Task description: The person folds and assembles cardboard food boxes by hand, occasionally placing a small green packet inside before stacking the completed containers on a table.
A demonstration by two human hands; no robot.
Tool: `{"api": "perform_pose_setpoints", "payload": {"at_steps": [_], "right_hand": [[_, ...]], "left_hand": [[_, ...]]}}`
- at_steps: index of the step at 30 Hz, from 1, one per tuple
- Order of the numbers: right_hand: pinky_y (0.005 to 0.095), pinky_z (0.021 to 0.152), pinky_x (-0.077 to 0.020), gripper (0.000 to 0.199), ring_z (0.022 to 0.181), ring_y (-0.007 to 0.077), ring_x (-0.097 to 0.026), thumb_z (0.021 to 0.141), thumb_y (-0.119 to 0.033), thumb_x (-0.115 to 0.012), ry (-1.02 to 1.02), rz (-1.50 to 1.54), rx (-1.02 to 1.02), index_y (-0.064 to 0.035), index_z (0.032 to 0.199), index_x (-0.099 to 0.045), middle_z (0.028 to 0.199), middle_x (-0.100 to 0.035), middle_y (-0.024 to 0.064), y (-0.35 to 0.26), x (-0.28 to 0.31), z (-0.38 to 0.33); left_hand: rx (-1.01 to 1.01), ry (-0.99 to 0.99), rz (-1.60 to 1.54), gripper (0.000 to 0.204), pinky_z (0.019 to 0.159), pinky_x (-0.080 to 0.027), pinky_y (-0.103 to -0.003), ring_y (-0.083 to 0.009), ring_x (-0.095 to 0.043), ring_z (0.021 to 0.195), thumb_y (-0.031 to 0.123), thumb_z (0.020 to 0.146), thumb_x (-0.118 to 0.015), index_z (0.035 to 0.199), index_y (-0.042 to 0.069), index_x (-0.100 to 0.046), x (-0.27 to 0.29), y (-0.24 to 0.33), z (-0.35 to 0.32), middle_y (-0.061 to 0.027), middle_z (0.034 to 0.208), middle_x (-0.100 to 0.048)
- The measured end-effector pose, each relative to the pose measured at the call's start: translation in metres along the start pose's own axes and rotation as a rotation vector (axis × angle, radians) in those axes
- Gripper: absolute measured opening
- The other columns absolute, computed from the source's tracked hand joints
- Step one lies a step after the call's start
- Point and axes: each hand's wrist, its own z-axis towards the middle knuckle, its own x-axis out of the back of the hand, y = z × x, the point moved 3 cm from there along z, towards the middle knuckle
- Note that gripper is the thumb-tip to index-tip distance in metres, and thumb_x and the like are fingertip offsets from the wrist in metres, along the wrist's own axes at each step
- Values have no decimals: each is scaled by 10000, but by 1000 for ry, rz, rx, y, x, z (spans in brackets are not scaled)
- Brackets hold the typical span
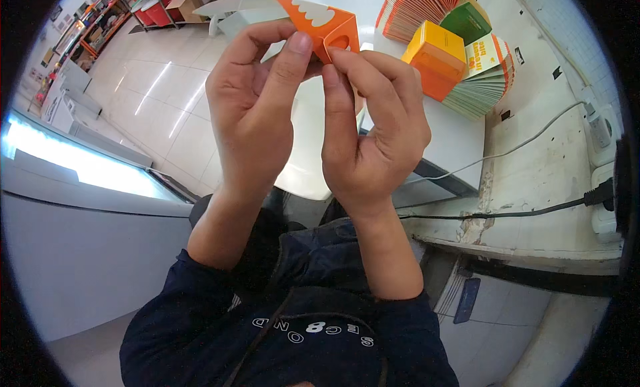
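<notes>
A small orange card carton [344, 28] with a white patterned patch is held up at the top middle, partly folded. My left hand [257, 110] grips its left side, with the thumb pressed on the near edge. My right hand [380, 120] pinches a curved flap at the lower right edge between thumb and index finger. The fingers hide part of the carton's underside. To the right of it stands a yellow and orange box [437, 59], beside a fanned stack of printed flat cartons [492, 77].
More fanned orange-edged cartons [417, 12] and a green piece [467, 23] sit at the back of the white table [460, 130]. A grey cable [527, 144] and a black plug [600, 195] run along the right wall. A white cabinet [93, 267] stands at my left.
</notes>
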Motion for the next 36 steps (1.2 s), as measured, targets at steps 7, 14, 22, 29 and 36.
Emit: {"api": "perform_pose_setpoints", "payload": {"at_steps": [7,14,22,29,36], "right_hand": [[339,650,-457,163,753,259,-560,779,-19,-668,-53,18,49,-21,942,-679,862,-624,96,-1,2,7],[347,656,-461,173,768,272,-562,775,-37,-672,10,-41,78,-26,948,-670,860,-622,102,3,0,3],[356,672,-470,187,759,291,-585,730,-27,-739,96,21,-21,-29,895,-651,851,-615,117,15,21,-17],[433,823,-466,268,927,337,-570,747,-111,-774,-466,-723,-177,-37,960,-629,993,-593,133,7,210,-158],[523,975,-387,748,1152,458,-483,830,-472,-698,-81,-2007,-648,91,1269,-473,1254,-494,292,-81,481,-296]], "left_hand": [[-77,-59,-5,182,822,-538,-268,-170,-661,919,50,951,-572,1078,-80,-561,9,-1,8,-135,1006,-654],[-202,-92,183,137,814,-526,-248,-158,-646,945,-18,936,-564,1064,-66,-554,-5,-2,-4,-139,1049,-635],[-111,-146,97,168,811,-508,-229,-132,-630,953,0,917,-606,1071,-44,-554,-17,-9,-14,-108,1021,-629],[-81,162,-103,177,925,-503,-271,-155,-618,1015,117,995,-504,1111,-17,-512,41,2,30,-116,1044,-629],[-17,314,-58,180,949,-506,-305,-167,-604,1061,115,1009,-466,1121,-21,-501,81,-4,42,-125,1098,-605]]}}
